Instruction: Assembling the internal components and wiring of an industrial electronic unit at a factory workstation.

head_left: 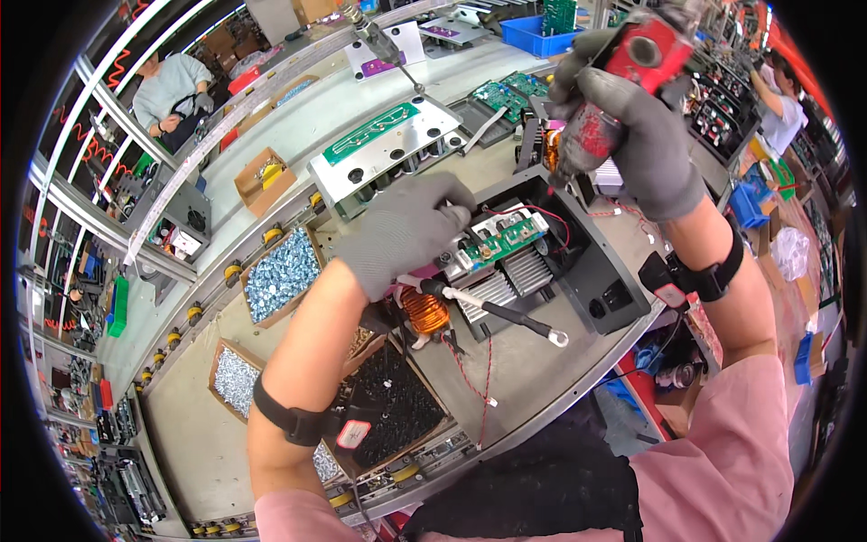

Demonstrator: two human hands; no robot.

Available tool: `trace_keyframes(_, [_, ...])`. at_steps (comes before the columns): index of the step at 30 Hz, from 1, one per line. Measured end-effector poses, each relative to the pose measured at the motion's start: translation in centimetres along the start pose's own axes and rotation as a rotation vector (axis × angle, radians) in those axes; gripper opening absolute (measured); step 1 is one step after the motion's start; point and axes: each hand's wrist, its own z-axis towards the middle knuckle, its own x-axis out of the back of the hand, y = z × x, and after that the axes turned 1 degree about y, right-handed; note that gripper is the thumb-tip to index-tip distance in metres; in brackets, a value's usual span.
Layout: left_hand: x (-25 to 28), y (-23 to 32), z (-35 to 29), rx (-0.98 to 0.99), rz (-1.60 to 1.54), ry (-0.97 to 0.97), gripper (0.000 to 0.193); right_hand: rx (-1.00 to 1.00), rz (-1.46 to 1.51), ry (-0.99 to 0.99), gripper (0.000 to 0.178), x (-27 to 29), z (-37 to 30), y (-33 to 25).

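My gloved right hand (655,144) is wrapped round a worn red power screwdriver (643,56), raised above the far right corner of a black housing (591,239). My gloved left hand (406,230) is closed, fingers curled down beside a green circuit board (510,242) with metal blocks. What its fingertips hold, if anything, is hidden. The board sits tilted above a finned heatsink (492,294), inside the housing. Next to my left wrist is a copper coil (424,312). A black-and-white cable with a ring lug (555,338) crosses in front of the heatsink.
Boxes of blue-tinted screws (282,275), silver screws (237,379) and black fasteners (393,406) stand at the left. Behind are a metal plate with a green board (379,131) and a hanging screwdriver (375,41). One co-worker (172,90) sits far left, another person far right.
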Motion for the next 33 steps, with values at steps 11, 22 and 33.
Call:
trace_keyframes(11, [-0.3,1.8,-1.9,0.240,-1.213,0.072,0.031,0.048,0.388,-0.103,0.032,0.8,-1.1,-5.3])
trace_keyframes(22, [-1.5,4.0,-1.7,0.308,-1.471,-0.017,0.045,0.307,0.409,-0.126,0.039,-2.6,-1.3,-7.4])
trace_keyframes(33, [-2.0,3.4,-2.0,0.013,-1.616,0.035,0.026,0.271,0.391,-0.102,0.043,-3.1,-1.3,-7.5])
